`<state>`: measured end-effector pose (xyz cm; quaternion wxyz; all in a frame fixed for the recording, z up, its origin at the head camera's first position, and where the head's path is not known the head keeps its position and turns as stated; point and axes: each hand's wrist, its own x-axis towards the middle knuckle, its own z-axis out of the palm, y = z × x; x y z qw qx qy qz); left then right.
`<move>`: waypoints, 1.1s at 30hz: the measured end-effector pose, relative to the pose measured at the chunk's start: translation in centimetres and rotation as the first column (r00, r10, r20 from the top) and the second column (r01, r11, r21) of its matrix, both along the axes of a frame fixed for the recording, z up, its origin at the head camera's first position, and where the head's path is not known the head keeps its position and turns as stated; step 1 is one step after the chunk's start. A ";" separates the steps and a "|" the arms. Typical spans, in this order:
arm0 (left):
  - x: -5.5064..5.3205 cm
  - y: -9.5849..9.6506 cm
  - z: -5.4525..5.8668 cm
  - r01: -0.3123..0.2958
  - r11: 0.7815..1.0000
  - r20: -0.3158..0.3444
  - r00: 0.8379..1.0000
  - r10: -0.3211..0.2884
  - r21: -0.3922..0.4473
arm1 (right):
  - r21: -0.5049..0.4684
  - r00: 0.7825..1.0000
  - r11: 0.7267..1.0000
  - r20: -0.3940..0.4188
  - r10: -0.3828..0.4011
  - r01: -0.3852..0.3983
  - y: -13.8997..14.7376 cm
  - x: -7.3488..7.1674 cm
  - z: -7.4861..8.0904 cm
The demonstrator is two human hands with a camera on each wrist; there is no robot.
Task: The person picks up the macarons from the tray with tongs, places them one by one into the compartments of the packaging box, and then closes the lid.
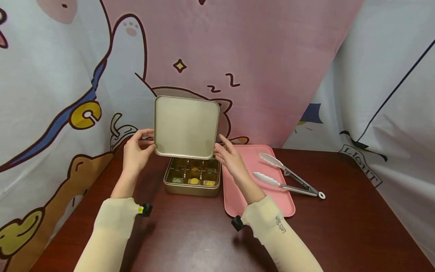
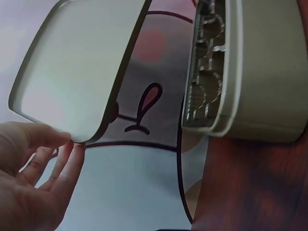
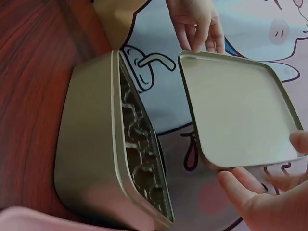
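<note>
A gold tin lid [image 1: 187, 126] is held up above and behind its tin box [image 1: 192, 190], its pale inner side facing me. My left hand [image 1: 135, 151] pinches the lid's left edge near the lower corner, thumb in front and fingers behind. At the opposite edge my right hand [image 1: 232, 158] holds the lid between thumb and fingers, as the right wrist view shows with the thumb [image 3: 299, 140] on the inner rim. Inside the open box sits a clear divided insert [image 1: 200, 174], with small yellow and green pieces in several compartments.
Right of the box lies a pink tray [image 1: 238, 196], partly under my right forearm. Tongs [image 1: 295, 185] with white tips rest spread across it, their hinge end on the dark wooden table [image 1: 190, 234]. A printed cloth [image 1: 272, 56] hangs behind the table.
</note>
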<state>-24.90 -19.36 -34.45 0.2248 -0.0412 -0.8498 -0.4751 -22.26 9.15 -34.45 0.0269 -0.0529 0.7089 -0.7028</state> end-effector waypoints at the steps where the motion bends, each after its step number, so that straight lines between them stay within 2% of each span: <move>1: 0.0 0.2 -0.1 -0.001 1.000 -0.012 1.000 0.001 0.005 | -0.014 1.000 1.000 0.005 0.006 -0.006 0.2 0.0 0.0; 7: -0.1 1.3 -0.6 0.025 1.000 -0.090 0.996 -0.024 0.018 | -0.022 1.000 1.000 0.011 -0.017 0.017 0.8 -0.2 0.0; 12: -0.1 1.8 -0.8 0.061 0.996 -0.124 0.991 -0.052 0.065 | -0.057 0.999 0.998 0.029 -0.039 0.040 1.1 -0.4 0.1; 16: 0.0 1.8 -0.8 0.094 0.989 -0.122 0.989 -0.080 0.112 | -0.097 0.999 0.994 0.012 -0.047 0.048 1.3 -0.3 0.2; 19: 0.2 1.8 -0.8 0.109 0.980 -0.092 0.991 -0.095 0.166 | -0.113 0.998 0.992 -0.013 -0.057 0.055 1.4 -0.3 0.2; 25: 0.6 2.0 -0.6 0.172 0.916 -0.028 0.984 -0.174 0.362 | -0.134 0.996 0.989 -0.051 -0.072 0.064 1.2 -0.2 -0.2; 28: 0.7 2.1 -0.6 0.172 0.896 0.003 0.982 -0.190 0.410 | -0.117 0.994 0.990 -0.076 -0.084 0.074 1.0 -0.1 -0.3; 33: 0.9 2.0 -0.7 0.159 0.854 0.073 0.972 -0.223 0.496 | -0.161 0.994 0.985 -0.074 -0.081 0.069 0.9 -0.1 -0.6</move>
